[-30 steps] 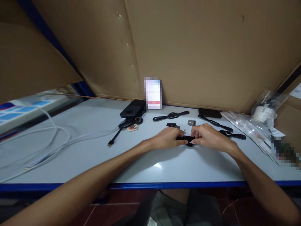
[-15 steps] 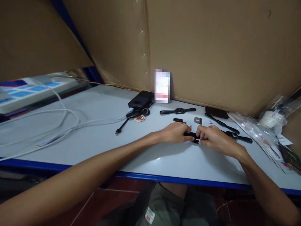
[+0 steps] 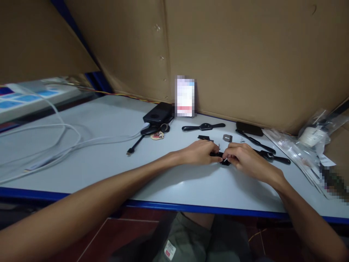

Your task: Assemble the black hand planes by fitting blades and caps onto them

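Note:
My left hand (image 3: 200, 152) is closed on the black spokeshave (image 3: 225, 163), steadying it low over the table; most of the tool is hidden by my fingers. At its middle, my right hand (image 3: 242, 155) pinches a small silver screw (image 3: 225, 159), whose thin shank pokes out from the fingertips. Whether the screw sits in the spokeshave I cannot tell. Just beyond my hands lie a grey slotted blade (image 3: 227, 138), a small black plate (image 3: 203, 138) and a small silver screw (image 3: 218, 146). More tiny silver parts (image 3: 242, 140) lie to the right.
Another spokeshave (image 3: 206, 126) lies behind my hands, with two more black ones (image 3: 256, 141) at right. A dark block (image 3: 249, 128), plastic packets (image 3: 293, 153) and a bagged white container (image 3: 312, 136) stand farther right. A black box (image 3: 158, 113), cables (image 3: 89, 142) and a lit phone (image 3: 184, 97) are leftward.
The view has shifted slightly. My right hand's fingers have turned and closed in over the spokeshave's middle, nearer my left thumb. The left hand keeps its hold.

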Action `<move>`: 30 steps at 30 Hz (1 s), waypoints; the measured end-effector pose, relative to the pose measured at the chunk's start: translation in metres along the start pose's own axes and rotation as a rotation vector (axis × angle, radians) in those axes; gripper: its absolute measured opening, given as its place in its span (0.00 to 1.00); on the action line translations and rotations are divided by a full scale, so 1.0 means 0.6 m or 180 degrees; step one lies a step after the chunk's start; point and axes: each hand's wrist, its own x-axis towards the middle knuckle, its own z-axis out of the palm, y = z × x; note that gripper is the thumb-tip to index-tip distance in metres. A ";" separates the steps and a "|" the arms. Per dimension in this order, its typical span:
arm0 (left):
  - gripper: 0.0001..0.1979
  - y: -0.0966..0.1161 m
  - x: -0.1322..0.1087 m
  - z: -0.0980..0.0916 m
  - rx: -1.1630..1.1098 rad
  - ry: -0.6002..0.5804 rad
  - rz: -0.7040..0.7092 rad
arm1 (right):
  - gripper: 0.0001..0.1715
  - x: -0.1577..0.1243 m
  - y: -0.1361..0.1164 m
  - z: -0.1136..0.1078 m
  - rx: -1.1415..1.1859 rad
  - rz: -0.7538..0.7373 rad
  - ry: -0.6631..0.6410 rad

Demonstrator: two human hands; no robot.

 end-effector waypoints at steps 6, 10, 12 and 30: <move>0.13 -0.001 0.001 0.001 -0.0064 0.0022 -0.0034 | 0.13 0.007 -0.001 0.000 0.0270 0.0183 0.0083; 0.15 -0.003 0.003 0.004 0.0034 0.0083 -0.0026 | 0.11 0.009 -0.005 -0.002 0.0559 0.0399 0.0085; 0.15 -0.003 0.003 0.003 0.0060 0.0091 -0.0022 | 0.11 0.008 -0.006 -0.002 0.0611 0.0399 0.0106; 0.31 0.019 -0.008 0.009 0.0769 0.0038 -0.0177 | 0.08 -0.007 0.006 -0.010 0.0008 0.0231 -0.0132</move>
